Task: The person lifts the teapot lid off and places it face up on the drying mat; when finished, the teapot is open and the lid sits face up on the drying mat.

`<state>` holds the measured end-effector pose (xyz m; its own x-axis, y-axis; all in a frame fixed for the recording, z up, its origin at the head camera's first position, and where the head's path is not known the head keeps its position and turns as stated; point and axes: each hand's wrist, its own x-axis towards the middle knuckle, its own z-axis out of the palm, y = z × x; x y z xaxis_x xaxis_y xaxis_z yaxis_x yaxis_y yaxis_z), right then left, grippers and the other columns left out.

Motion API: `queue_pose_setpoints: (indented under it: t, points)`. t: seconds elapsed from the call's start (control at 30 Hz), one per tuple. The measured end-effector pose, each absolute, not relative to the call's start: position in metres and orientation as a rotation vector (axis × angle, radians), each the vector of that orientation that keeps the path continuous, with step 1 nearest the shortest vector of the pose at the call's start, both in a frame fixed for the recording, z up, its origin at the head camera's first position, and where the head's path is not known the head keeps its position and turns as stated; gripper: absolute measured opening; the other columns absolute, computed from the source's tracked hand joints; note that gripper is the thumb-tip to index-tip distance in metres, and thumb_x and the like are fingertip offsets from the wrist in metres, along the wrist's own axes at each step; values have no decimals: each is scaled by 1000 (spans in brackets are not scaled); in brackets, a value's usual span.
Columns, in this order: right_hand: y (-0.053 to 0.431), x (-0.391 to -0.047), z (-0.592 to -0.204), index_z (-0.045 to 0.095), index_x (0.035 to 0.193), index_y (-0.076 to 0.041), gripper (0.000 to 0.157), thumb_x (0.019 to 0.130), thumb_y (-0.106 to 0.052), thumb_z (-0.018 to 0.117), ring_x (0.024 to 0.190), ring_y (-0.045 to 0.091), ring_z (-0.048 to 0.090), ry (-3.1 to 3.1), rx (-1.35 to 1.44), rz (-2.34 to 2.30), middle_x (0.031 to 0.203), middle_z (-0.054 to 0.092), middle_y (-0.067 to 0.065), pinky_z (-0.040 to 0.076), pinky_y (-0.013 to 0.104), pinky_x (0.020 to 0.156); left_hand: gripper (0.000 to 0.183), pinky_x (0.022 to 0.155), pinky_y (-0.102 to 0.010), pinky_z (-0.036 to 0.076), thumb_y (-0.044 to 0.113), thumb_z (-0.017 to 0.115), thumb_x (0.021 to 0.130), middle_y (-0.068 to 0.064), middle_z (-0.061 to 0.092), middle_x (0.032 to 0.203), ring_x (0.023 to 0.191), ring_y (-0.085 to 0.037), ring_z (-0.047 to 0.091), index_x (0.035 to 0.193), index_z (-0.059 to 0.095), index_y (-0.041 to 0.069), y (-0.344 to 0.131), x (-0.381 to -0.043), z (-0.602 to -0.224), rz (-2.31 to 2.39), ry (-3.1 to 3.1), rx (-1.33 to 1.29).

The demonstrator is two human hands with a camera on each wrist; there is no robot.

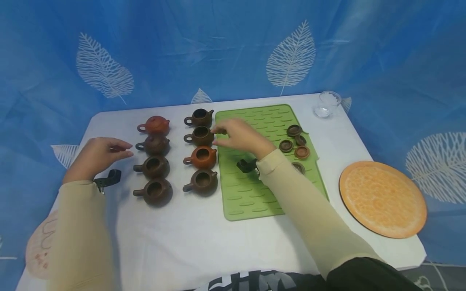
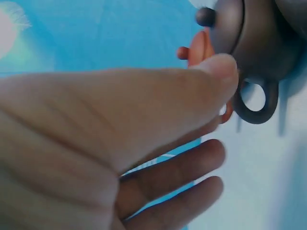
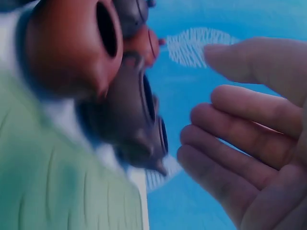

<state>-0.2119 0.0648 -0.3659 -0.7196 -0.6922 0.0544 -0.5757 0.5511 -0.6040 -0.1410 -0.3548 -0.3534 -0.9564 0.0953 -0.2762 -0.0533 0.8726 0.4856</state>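
Several small clay teapots stand in two columns on the white table. In the left column, an orange-red teapot (image 1: pixel 155 125) and a dark brown teapot (image 1: pixel 155 145) wear their lids; two brown ones nearer me show open mouths. My left hand (image 1: pixel 104 154) hovers beside the dark brown teapot's ring handle (image 2: pixel 259 109), fingers loosely bent and holding nothing. All teapots of the right column are lidless, among them an orange one (image 1: pixel 203 157). Thumb and fingers apart, my right hand (image 1: pixel 238 136) is at the spout side of a brown teapot (image 1: pixel 201 136), with nothing in it.
Several small round lids (image 1: pixel 301 152) lie on the right part of the green ribbed mat (image 1: pixel 240 202), partly behind my right forearm. A clear glass vessel (image 1: pixel 323 112) stands at the back right. An orange round mat (image 1: pixel 382 198) lies at the right edge.
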Motion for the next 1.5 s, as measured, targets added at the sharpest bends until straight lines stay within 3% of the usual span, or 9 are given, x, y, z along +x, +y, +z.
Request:
queue_pose_setpoints:
  t: [0.17, 0.5, 0.87, 1.13, 1.5]
  points:
    - [30, -224, -361, 73, 128, -4, 35, 101, -25, 77, 110, 20, 65, 2537, -1081, -986, 123, 72, 8, 50, 29, 96, 49, 102, -71, 43, 25, 75, 101, -34, 56, 140, 125, -56, 54, 140, 63, -3, -355, -159, -361, 656, 2746, 46]
    - [-29, -251, -350, 74, 127, -7, 33, 101, -27, 75, 104, 13, 63, 2566, -1150, -842, 116, 72, 5, 48, 23, 92, 47, 102, -71, 43, 18, 75, 101, -33, 62, 134, 124, -53, 57, 139, 63, -7, -359, -178, -366, 617, 2709, 99]
    - [-70, -258, -348, 73, 126, -8, 28, 103, -24, 72, 108, 13, 60, 2542, -1210, -619, 117, 71, 3, 47, 23, 95, 45, 104, -72, 40, 26, 79, 99, -25, 69, 128, 124, -50, 57, 132, 71, -2, -367, -191, -373, 699, 2675, 91]
    - [-107, -251, -355, 72, 117, -11, 22, 104, -28, 72, 95, 13, 59, 2548, -1266, -462, 106, 68, -1, 47, 22, 84, 42, 105, -70, 42, 29, 81, 97, -23, 70, 127, 122, -45, 58, 127, 75, 1, -366, -196, -381, 739, 2660, 66]
    - [-148, -238, -356, 76, 125, -15, 21, 107, -22, 67, 111, 11, 65, 2643, -1227, -306, 118, 71, -2, 48, 19, 98, 36, 102, -67, 45, 24, 81, 97, -21, 72, 125, 121, -45, 59, 124, 77, 1, -365, -201, -387, 743, 2687, 107]
